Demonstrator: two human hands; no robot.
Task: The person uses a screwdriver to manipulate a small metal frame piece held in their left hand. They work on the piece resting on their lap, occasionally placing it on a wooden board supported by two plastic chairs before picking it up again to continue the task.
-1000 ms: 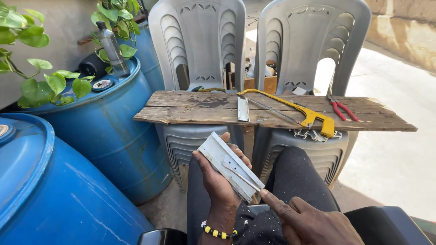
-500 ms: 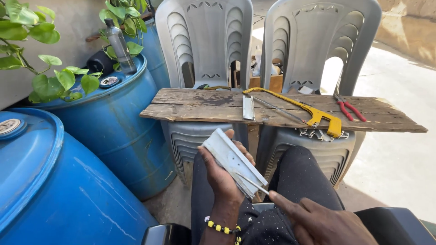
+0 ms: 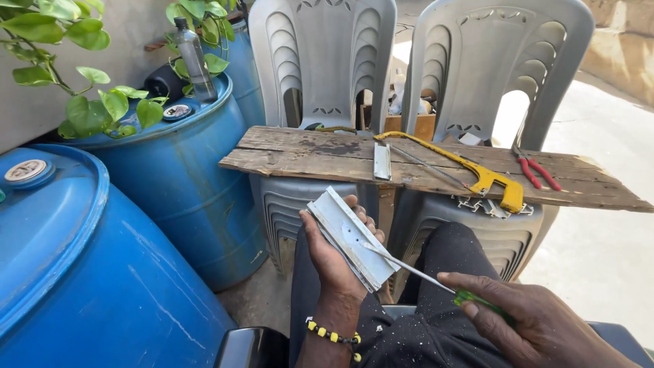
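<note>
Our left hand is closed around a grey metal channel piece above our lap; our right hand grips a green-handled screwdriver, tip touching it. Beside us, blue drums stand capped.

Blue barrels, yellow hacksaw

Green screwdriver handle mostly buried in right hand; hand cut by bottom edge. Boxes behind grey plastic chairs too blurred to tell.
</note>
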